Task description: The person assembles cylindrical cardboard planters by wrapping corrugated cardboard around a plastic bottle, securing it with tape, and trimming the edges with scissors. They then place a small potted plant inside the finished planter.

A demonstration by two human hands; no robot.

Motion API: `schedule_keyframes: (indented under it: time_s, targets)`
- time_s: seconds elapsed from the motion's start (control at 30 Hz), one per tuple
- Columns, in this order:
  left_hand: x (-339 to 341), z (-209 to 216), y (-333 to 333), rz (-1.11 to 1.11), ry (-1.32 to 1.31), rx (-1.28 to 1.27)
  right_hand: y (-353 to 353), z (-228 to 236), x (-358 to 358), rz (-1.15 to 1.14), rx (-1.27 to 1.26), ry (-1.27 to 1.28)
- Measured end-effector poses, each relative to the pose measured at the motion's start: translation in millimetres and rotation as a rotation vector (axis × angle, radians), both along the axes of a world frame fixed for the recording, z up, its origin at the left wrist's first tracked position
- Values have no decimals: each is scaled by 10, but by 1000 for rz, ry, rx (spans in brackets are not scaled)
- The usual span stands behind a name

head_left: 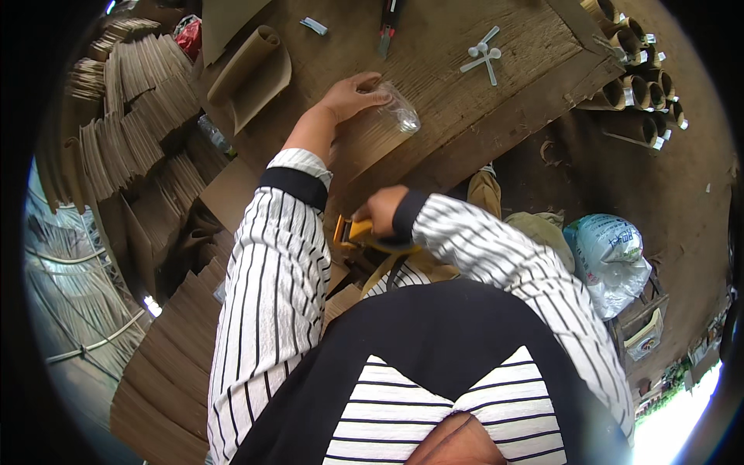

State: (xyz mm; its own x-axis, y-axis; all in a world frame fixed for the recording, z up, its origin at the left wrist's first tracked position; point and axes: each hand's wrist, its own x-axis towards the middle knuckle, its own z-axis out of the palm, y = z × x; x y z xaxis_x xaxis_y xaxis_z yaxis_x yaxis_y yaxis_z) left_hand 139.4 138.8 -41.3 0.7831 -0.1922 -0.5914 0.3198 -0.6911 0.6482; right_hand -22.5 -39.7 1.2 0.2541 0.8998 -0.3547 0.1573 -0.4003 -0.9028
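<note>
At the near side of the wooden table (457, 101), my left hand (353, 99) is closed at one end of a crumpled, shiny clear plastic piece (401, 110). What that plastic wraps, if anything, I cannot make out. My right hand (385, 211), lower and nearer my body, grips a yellow hand tool (353, 231) with a squared, frame-like end, like a tape dispenser. The tool is held below the table edge, partly hidden by my hand and sleeve. Beyond the left hand lies a utility knife (387, 32) with a red and black handle.
Several small white plastic scoops (484, 54) and a small white packet (314, 25) lie on the table. A curled brown sheet (252, 77) rests at its left. Cardboard stacks (128, 108) fill the left side. Brown tubes (632, 124) and a plastic bag (611, 260) are at right.
</note>
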Motion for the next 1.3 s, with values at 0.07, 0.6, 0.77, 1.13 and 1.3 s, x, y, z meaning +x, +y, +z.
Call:
schedule_keyframes:
  time_s: [0.07, 0.6, 0.77, 1.13, 1.3]
  targets:
    - [-34, 187, -139, 60, -178, 100, -217, 243, -42, -15, -128, 129]
    - [-2318, -163, 1941, 545, -408, 619, -2566, 1090, -565, -803, -788, -218]
    - [-2181, -199, 1858, 545, -239, 317, -2322, 1309, -582, -836, -643, -312]
    - [-1353, 1513, 620, 274, -835, 48, -2256, 1740, -81, -1138, 109, 15]
    - [-1031, 1944, -48, 161, -931, 96, -2145, 1880, 301, -1163, 197, -55]
